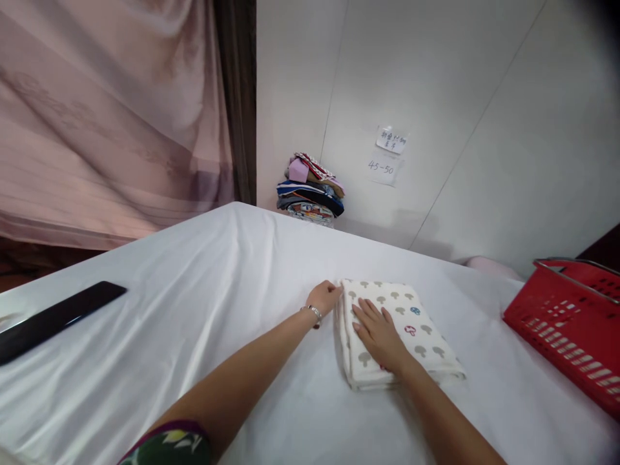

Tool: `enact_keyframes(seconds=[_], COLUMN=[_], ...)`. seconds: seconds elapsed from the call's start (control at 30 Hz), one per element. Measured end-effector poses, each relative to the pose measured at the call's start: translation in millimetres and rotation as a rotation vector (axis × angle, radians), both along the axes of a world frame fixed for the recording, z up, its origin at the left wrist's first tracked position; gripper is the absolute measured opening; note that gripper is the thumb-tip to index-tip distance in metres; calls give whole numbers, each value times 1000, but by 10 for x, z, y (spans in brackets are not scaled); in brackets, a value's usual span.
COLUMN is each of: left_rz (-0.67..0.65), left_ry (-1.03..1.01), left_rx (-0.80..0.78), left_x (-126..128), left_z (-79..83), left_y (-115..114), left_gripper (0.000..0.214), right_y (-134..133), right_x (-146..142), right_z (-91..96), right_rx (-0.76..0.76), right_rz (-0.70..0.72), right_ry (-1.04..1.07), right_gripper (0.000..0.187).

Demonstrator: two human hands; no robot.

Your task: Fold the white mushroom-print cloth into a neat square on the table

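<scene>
A folded white cloth (402, 310) printed with grey mushrooms, plus a few red and blue ones, lies on the white-covered table. Its layers show along the left and front edges. At its far left corner, my left hand (325, 298) has its fingers closed on the edge; the fingertips are partly hidden. A metal bracelet circles that wrist. My right hand (380, 332) lies flat on top of the cloth, fingers stretched out and pressing on the left half.
A red plastic basket (562, 323) stands on the right. The white sheet (194, 316) has wrinkles on the left, near a long black panel (62, 316). Beyond the table are stacked folded fabrics (310, 190), a wall with paper notes (385, 169), and a pink curtain (116, 116).
</scene>
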State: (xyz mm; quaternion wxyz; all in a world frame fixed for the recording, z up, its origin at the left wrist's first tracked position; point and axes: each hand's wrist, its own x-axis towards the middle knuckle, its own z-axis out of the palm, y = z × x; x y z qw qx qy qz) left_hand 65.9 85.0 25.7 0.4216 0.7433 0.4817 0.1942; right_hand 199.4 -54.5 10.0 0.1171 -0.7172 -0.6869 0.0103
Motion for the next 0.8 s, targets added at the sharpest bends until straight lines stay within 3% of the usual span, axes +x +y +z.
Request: enact_keyframes(seconds=[0.17, 0.3, 0.43, 0.57, 0.63, 0.73, 0.8], left_rz=[32, 34, 28, 16, 2, -156, -310], left_ry=[97, 201, 223, 239, 212, 129, 146], left_rx=[-17, 100, 158, 196, 292, 574, 644], left_x=[281, 389, 412, 418, 446, 524, 574], left_z=[-8, -73, -134, -76, -11, 41, 10], left_y=[156, 172, 239, 263, 213, 97, 40], left_gripper=[62, 45, 35, 33, 32, 36, 40], right_y=[-59, -135, -161, -159, -157, -149, -148], right_x=[-123, -389, -567, -573, -569, -580, -592], right_z=[142, 194, 186, 175, 175, 187, 210], right_rx=[-80, -85, -94, -105, -89, -69, -81], right_rz=[101, 189, 161, 170, 166, 157, 157], right_ry=[86, 78, 48, 46, 41, 32, 31], right_gripper=[49, 52, 57, 54, 53, 53, 54])
